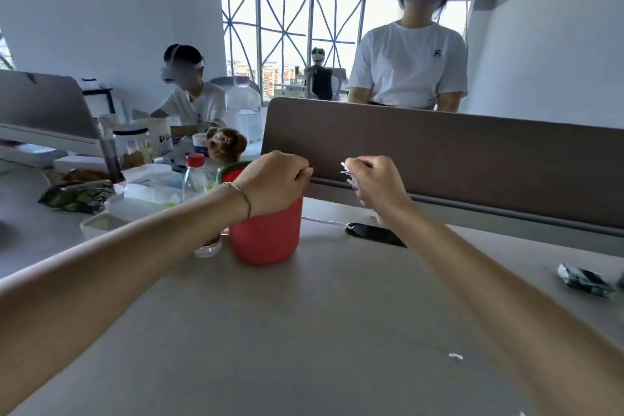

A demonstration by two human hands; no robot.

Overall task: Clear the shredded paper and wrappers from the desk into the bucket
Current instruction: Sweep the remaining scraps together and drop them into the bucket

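Shredded paper: a small white bunch is held in the right hand, raised above the desk just right of the bucket.
Right hand: closed in a fist around the strips, ends poking out toward the bucket.
Left hand: curled shut over the rim of the red bucket, which is steadied upright on the desk.
Leftovers: one white scrap is seen on the near desk, and a crumpled wrapper at the far right edge, well apart from the bucket.
Risk: loose strips could be dropped short of the opening, since the left hand covers part of the rim; the light bucket could be tipped if pulled.
Risk nearby: a plastic bottle and a small glass stand just beside the bucket and could be knocked.
Writing: "DU" is read on a white cup behind; the rest is hidden. Wrapper print is too blurred to read.
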